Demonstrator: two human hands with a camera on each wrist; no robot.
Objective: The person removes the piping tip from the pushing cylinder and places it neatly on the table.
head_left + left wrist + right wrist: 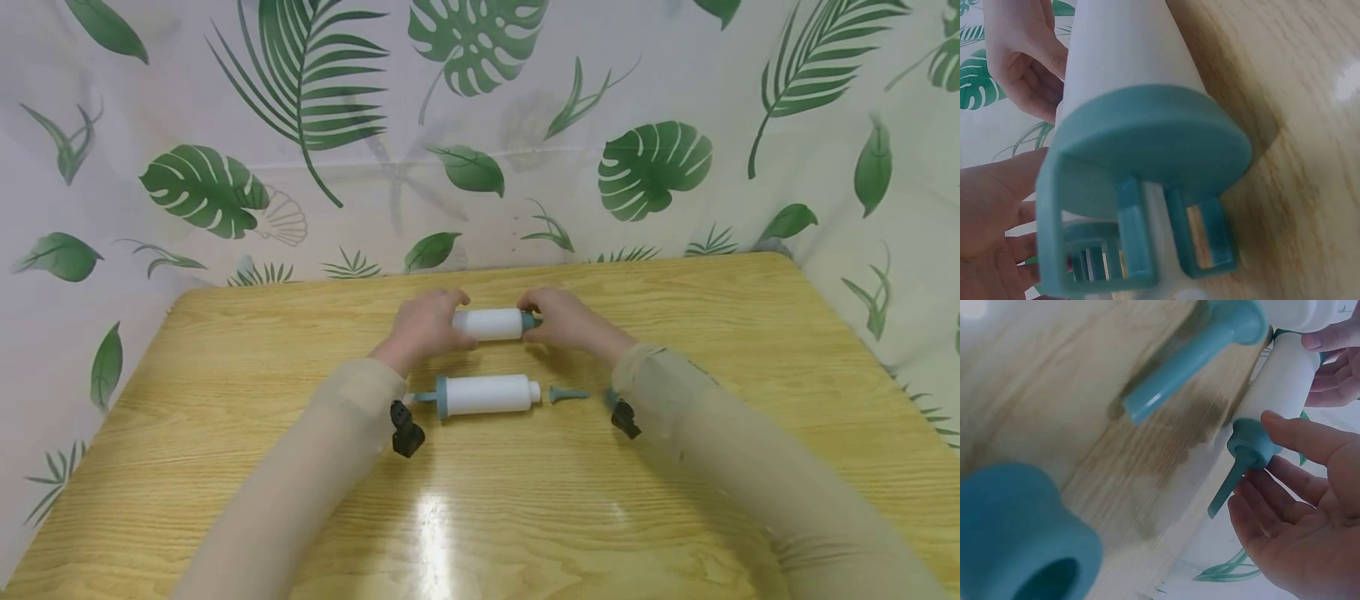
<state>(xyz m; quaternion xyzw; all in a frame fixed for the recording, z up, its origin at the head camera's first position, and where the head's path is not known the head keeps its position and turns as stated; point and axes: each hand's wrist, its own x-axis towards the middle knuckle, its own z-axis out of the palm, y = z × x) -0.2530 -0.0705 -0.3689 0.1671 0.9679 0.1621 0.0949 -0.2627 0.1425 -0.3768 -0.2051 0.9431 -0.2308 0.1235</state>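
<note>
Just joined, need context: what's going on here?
A person holds the far white syringe in both hands: left hand at its left end, right hand at its fitted teal cap. The near white syringe lies on the table, tip bare; a loose teal nozzle and loose teal cap lie to its right.

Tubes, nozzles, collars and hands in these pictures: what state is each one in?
Far tube: teal collar and fitted nozzle on its end, tightness unclear.
Near tube: lying on the table, neck bare.
Loose nozzle: lying detached.
Loose collar: detached, hollow end showing.
Left hand: holding the far tube's other end.
Right hand: gripping the far tube's collar end.
</note>
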